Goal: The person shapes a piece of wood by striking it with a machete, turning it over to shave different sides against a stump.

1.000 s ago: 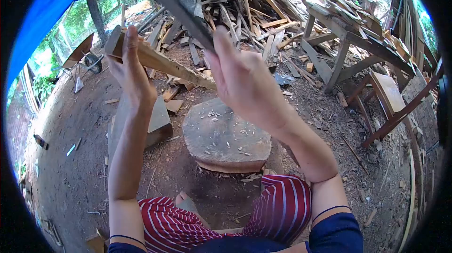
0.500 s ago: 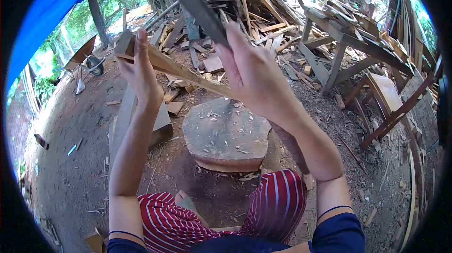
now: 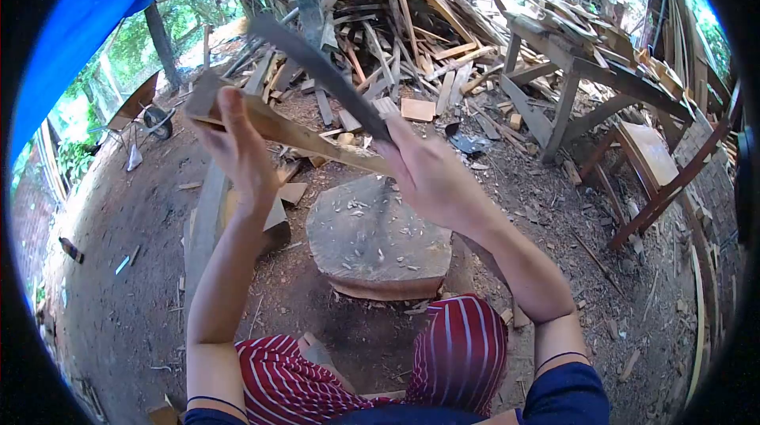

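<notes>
My left hand is closed around the thick end of a pale, partly shaped piece of wood, thumb up along its near side. The wood slants down to the right, its thinner end passing behind my right hand. In that hand I grip a machete, whose dark blade points up and to the left, above the wood. Its handle is hidden in my fingers. Below both hands stands a chopping block, a cut tree stump with wood chips scattered over its top.
A large heap of scrap wood lies at the back. To the right are a wooden workbench loaded with offcuts and a tilted wooden frame. A wheelbarrow stands at the left, and a squared beam lies left of the block.
The machete and my right hand have come down, the blade now nearer the wood. My left hand and the wood's thick end have dropped slightly.
</notes>
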### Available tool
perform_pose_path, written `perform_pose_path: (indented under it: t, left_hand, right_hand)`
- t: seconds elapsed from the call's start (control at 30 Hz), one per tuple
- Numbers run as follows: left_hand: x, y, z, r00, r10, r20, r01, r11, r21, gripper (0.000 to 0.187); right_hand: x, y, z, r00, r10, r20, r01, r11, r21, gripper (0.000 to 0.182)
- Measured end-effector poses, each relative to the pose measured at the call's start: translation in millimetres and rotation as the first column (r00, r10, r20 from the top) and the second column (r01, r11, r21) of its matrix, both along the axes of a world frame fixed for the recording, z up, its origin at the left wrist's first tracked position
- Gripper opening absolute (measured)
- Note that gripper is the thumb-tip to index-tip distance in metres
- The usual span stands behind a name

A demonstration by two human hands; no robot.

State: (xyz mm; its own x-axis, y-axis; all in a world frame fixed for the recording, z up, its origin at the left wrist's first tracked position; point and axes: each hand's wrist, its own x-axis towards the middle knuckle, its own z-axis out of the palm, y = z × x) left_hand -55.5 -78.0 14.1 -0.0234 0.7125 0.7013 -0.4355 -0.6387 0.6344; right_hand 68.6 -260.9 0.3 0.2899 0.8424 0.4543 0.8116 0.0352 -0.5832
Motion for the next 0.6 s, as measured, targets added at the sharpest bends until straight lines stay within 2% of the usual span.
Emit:
perform_pose_path:
  t: [0.07,0.17,0.2,0.27,0.4,0.47,0.57,0.6]
  left_hand:
    - [1,14,-3,1.0,0.012,0.01,-0.012,1.0,-0.023,0.067]
    - [3,16,-6,0.998,0.053,0.047,-0.05,0.997,-0.052,0.066]
    - [2,15,-7,0.998,0.039,0.042,-0.038,0.999,-0.04,0.066]
    - [-4,19,-10,0.998,0.031,0.05,-0.03,0.999,-0.017,0.065]
    - [-16,25,-18,0.997,0.063,0.053,-0.061,0.997,-0.041,0.058]
    - [-18,23,-18,0.996,0.074,0.056,-0.071,0.996,-0.054,0.057]
    - [-16,27,-16,0.993,0.065,0.094,-0.061,0.997,-0.045,0.058]
    - [-17,30,-17,0.997,0.044,0.07,-0.04,0.997,-0.06,0.059]
  right_hand:
    - [-10,3,24,0.989,0.003,0.145,-0.049,0.947,0.318,0.015]
    - [-19,8,17,0.993,-0.05,0.107,0.017,0.956,0.291,0.015]
    - [-14,13,-5,0.998,-0.039,0.041,0.037,0.998,0.049,0.019]
    - [4,25,-76,0.977,-0.11,0.182,0.143,0.973,-0.181,0.021]
    - [1,25,-85,0.987,-0.078,0.141,0.107,0.971,-0.215,0.024]
    - [7,33,-75,0.995,0.044,0.091,-0.029,0.987,-0.161,0.023]
    - [-9,26,-14,0.998,0.05,0.047,-0.043,0.989,-0.145,0.024]
    - [-15,23,5,0.993,0.069,0.1,-0.074,0.996,0.041,0.023]
